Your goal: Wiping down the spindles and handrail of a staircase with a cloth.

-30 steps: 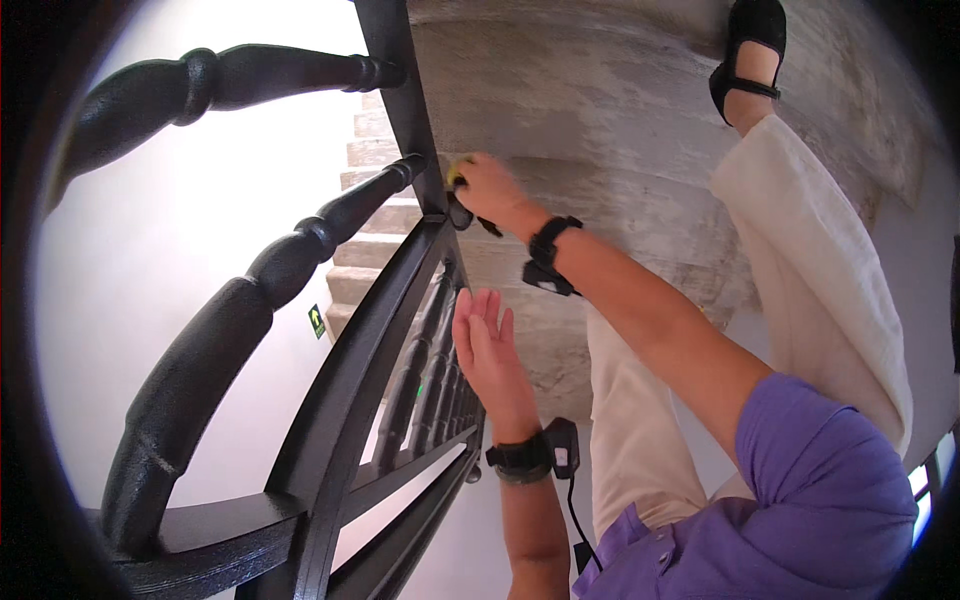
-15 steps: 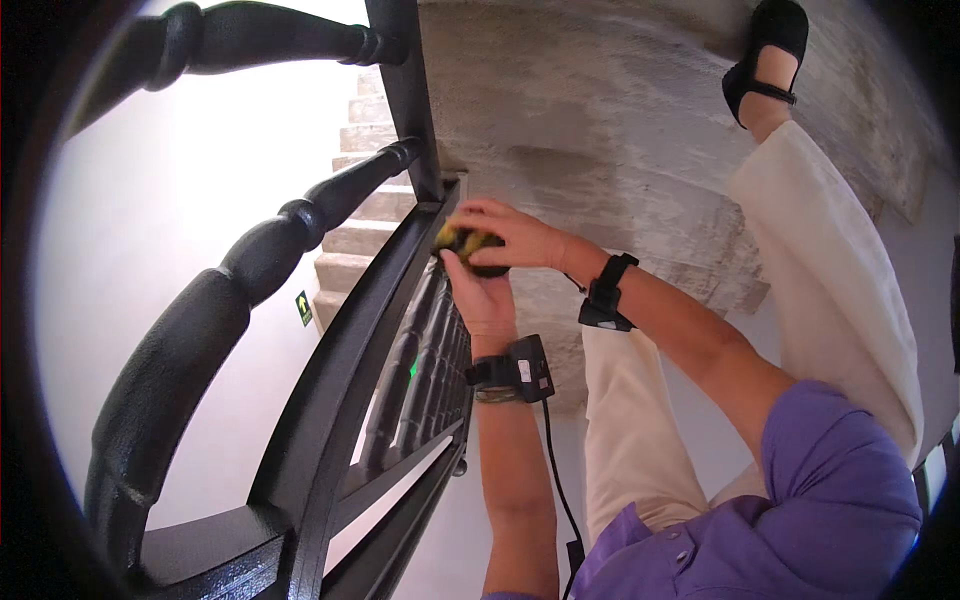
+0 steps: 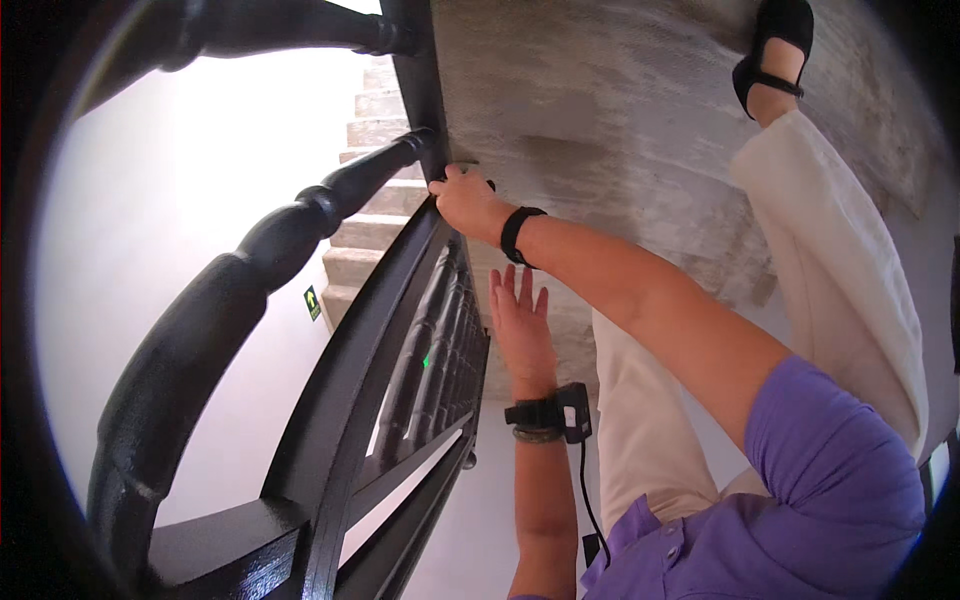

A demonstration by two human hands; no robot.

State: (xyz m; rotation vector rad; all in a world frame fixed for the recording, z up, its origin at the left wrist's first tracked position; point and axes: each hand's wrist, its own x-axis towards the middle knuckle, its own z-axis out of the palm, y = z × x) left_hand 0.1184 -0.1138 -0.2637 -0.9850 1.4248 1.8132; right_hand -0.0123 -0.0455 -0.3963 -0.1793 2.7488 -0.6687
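Note:
My right hand (image 3: 464,200) is closed around a small pad, mostly hidden behind it, with a bit of greenish and dark showing at its top; earlier it looked yellow and black. The hand is against the dark post (image 3: 413,62) where the railing's long bar (image 3: 375,305) meets it, near a turned baluster (image 3: 275,235). Below, my left hand (image 3: 520,320) is open with fingers spread, holding nothing, to the right of a row of thinner balusters (image 3: 425,350). Black devices with straps are on both wrists, the right one mostly turned out of sight.
Pale steps (image 3: 370,230) show through the railing, with a green arrow sign (image 3: 311,302) on the white wall (image 3: 150,200). A rough concrete surface (image 3: 590,110) spans the upper right. My legs in cream trousers (image 3: 820,250) and a black shoe (image 3: 775,45) are at the right.
Half a second ago both hands met on the pad below the post. Since then my right hand has moved up to the post with it, and my left has let go, fingers opened.

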